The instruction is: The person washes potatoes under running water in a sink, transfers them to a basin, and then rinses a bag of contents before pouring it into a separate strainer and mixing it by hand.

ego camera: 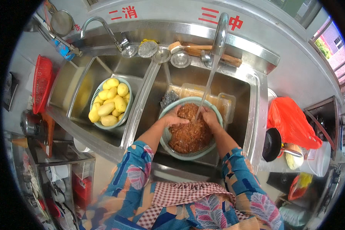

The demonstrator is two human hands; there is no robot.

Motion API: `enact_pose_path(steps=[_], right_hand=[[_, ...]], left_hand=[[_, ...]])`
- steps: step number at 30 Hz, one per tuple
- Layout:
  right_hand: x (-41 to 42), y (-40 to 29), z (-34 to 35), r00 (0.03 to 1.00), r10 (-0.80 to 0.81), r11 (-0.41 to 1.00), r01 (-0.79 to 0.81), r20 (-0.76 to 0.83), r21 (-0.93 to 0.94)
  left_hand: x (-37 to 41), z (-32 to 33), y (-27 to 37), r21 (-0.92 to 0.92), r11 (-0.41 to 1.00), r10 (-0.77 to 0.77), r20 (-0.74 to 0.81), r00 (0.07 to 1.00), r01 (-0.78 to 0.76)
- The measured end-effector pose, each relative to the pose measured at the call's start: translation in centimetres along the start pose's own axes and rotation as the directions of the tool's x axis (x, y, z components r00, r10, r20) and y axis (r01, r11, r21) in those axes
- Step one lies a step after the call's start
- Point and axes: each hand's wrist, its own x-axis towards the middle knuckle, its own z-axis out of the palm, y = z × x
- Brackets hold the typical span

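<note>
A pale green plastic colander [164,141] stands in the middle basin, full of wet brown shredded food [189,138] whose kind I cannot tell. My left hand [175,116] lies at its upper left, thumb over the food, the other fingers partly hidden. My right hand [209,115] is at the upper right, its fingers partly hidden down in the food or against the colander wall. From the curved metal faucet [222,31] a stream of water [208,83] falls onto the food between my hands. Peeled potatoes [112,103] fill another green colander [128,115] in the basin to the left.
Clear plastic containers [227,107] and a steel-wool scourer [169,99] lie behind the colander. Brushes [199,50] and metal drain strainers [181,59] line the back ledge. At right are a red plastic bag [290,120] and a black pan [271,143]; a metal divider [141,106] separates the basins.
</note>
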Motion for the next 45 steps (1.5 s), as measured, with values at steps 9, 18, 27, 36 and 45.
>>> enact_pose_path(steps=[9,18,27,36,45], right_hand=[[-0.5,-4.9,0.7,0.921,0.309,0.787,-0.387,0.236,0.48],[-4.6,-6.2,-2.4,0.922,-0.029,0.854,-0.178,0.387,0.488],[-9.1,-7.4,-2.6,0.961,-0.276,0.791,0.247,-0.035,0.56],[-12.5,-11.5,-2.0,0.986,-0.152,0.835,0.162,-0.063,0.525],[-10.4,-9.4,-1.8,0.893,-0.44,0.896,0.443,-0.091,0.014]], left_hand=[[7.3,1.8,-1.0,-0.137,0.99,0.054,0.054,0.997,-0.047],[-1.2,3.0,3.0,-0.459,0.875,0.245,0.148,0.958,-0.152],[-5.5,3.7,4.9,-0.314,0.9,0.286,-0.096,0.953,-0.302],[-4.2,4.8,2.5,-0.506,0.847,0.084,-0.17,0.982,-0.16],[-3.3,3.7,0.9,-0.452,0.868,0.255,0.056,0.965,-0.203]])
